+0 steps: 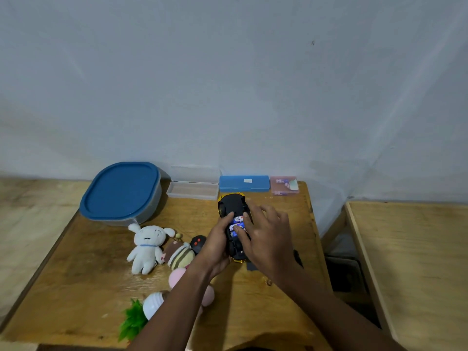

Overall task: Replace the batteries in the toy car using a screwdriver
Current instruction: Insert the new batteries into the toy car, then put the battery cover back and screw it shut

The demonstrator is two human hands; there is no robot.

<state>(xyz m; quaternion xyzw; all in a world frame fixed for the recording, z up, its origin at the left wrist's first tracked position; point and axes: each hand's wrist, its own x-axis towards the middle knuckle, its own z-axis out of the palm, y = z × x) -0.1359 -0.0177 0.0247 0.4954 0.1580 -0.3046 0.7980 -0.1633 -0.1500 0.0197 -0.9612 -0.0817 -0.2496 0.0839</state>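
Toy car [234, 225] lies belly-up near the middle of the tabletop [253, 300], its battery bay exposed so the cells [238, 223] can be reached; my left hand [215, 252] clasps its flank to steady it; my right hand [266, 236] presses fingertips onto the cells, apparently seating or prising them; no screwdriver is visible. Plush toys [147, 245] sit left, storage boxes [243, 183] line the rear against a pale wall [228, 84].

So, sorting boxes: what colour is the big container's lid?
Blue; the container lid shows clearly in the head view.
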